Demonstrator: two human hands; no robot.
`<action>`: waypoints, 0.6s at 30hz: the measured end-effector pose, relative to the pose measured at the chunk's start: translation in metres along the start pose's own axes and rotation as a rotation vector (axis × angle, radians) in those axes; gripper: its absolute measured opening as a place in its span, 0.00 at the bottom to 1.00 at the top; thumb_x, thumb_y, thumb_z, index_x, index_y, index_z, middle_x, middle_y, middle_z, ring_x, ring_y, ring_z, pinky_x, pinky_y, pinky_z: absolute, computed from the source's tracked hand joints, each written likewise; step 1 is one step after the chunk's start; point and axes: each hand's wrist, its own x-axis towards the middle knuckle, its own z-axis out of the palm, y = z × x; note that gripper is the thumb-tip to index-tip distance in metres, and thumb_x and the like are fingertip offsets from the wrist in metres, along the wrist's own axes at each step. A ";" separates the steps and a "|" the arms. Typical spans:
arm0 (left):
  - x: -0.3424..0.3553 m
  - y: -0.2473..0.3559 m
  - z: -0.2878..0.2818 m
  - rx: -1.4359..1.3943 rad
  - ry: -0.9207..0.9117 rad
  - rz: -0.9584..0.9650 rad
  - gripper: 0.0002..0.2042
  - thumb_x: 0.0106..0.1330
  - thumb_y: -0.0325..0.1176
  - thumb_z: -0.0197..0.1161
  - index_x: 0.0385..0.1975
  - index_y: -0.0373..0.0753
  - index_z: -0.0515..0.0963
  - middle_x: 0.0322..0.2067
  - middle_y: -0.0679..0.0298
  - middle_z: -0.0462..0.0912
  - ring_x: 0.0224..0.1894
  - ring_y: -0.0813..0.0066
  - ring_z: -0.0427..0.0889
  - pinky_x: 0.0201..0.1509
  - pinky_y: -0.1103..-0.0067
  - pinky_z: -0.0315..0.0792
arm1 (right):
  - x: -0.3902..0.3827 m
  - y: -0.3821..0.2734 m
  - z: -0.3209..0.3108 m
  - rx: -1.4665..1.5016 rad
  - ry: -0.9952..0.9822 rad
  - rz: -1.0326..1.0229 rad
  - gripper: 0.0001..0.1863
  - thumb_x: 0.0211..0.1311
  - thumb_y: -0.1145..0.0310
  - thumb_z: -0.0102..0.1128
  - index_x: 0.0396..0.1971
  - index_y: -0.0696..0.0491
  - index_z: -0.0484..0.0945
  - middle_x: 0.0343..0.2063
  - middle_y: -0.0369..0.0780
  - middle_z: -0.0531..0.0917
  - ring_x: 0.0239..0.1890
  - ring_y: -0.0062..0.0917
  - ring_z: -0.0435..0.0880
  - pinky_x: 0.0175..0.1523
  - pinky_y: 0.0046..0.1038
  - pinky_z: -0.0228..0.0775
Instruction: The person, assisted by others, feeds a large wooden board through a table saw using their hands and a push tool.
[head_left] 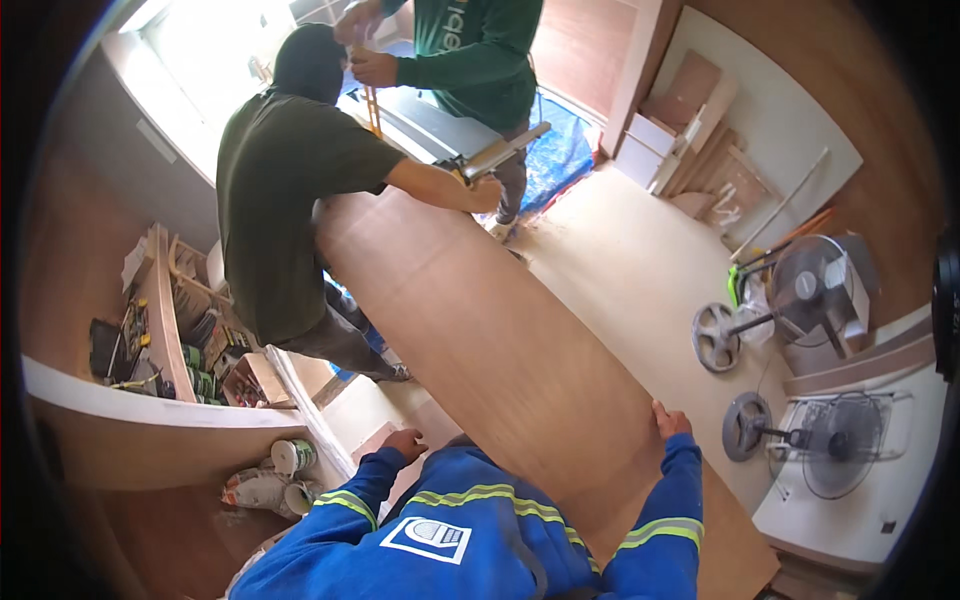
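Note:
A long brown plywood sheet (500, 340) stretches from just in front of my body toward the two people at the far end. My right hand (673, 420) grips its right edge, thumb on the upper face and the other fingers partly hidden. My left hand (406, 444) hangs beside the sheet's left edge, apart from it, with loosely bent fingers and nothing visible in them. At the far end, a person in a dark T-shirt (290, 200) leans over the sheet, one hand (485, 194) at a metal tool (500, 153).
A person in a green long-sleeved top (470, 60) holds a yellow strip (373, 108). Two fans (800, 285) stand at the right. Offcuts (700, 140) lean behind. Left are shelves with tools (205, 340), a can (292, 457) and bags (258, 490). Blue sheeting (560, 145) covers some floor.

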 end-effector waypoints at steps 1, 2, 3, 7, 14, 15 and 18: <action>-0.002 -0.003 0.006 0.010 -0.015 -0.004 0.23 0.60 0.45 0.64 0.49 0.36 0.79 0.41 0.51 0.85 0.46 0.55 0.83 0.53 0.68 0.75 | -0.002 0.002 -0.001 -0.016 -0.014 0.029 0.47 0.56 0.27 0.43 0.33 0.65 0.83 0.36 0.60 0.82 0.45 0.51 0.82 0.52 0.44 0.70; -0.004 -0.004 0.009 -0.043 -0.010 -0.032 0.23 0.59 0.46 0.65 0.49 0.36 0.79 0.41 0.51 0.85 0.46 0.55 0.83 0.54 0.68 0.75 | -0.001 0.001 -0.001 -0.006 -0.007 0.037 0.47 0.56 0.27 0.43 0.33 0.65 0.83 0.35 0.59 0.82 0.44 0.51 0.82 0.52 0.43 0.70; -0.005 -0.005 0.011 -0.093 -0.005 -0.059 0.23 0.59 0.46 0.65 0.49 0.36 0.79 0.42 0.51 0.85 0.46 0.55 0.83 0.54 0.68 0.75 | 0.002 -0.001 0.000 -0.005 -0.008 0.023 0.47 0.56 0.27 0.43 0.33 0.65 0.83 0.35 0.59 0.83 0.44 0.51 0.82 0.52 0.43 0.70; 0.002 -0.003 0.033 -0.210 -0.037 -0.110 0.24 0.58 0.46 0.66 0.50 0.37 0.79 0.43 0.51 0.85 0.47 0.56 0.83 0.57 0.70 0.74 | 0.009 0.017 0.008 -0.001 0.012 0.023 0.48 0.56 0.26 0.42 0.31 0.65 0.84 0.33 0.59 0.83 0.42 0.50 0.82 0.50 0.42 0.70; 0.007 -0.011 0.058 -0.206 -0.132 -0.215 0.25 0.58 0.48 0.67 0.52 0.37 0.79 0.45 0.51 0.84 0.49 0.57 0.83 0.59 0.71 0.73 | -0.001 -0.002 -0.005 0.027 -0.015 0.020 0.48 0.55 0.26 0.43 0.33 0.66 0.83 0.36 0.60 0.82 0.45 0.52 0.81 0.53 0.43 0.69; 0.008 -0.011 0.059 -0.198 -0.121 -0.208 0.26 0.58 0.48 0.67 0.52 0.38 0.79 0.45 0.51 0.84 0.49 0.57 0.83 0.59 0.71 0.73 | -0.001 -0.002 -0.005 0.028 -0.011 0.022 0.48 0.55 0.26 0.43 0.33 0.66 0.83 0.37 0.60 0.82 0.46 0.52 0.81 0.53 0.43 0.69; 0.013 -0.003 0.051 -0.191 -0.105 -0.202 0.26 0.58 0.48 0.67 0.51 0.38 0.79 0.45 0.51 0.84 0.49 0.57 0.83 0.59 0.71 0.73 | 0.003 0.003 -0.001 0.021 0.006 0.018 0.49 0.56 0.26 0.43 0.34 0.66 0.83 0.38 0.61 0.81 0.48 0.53 0.80 0.55 0.44 0.68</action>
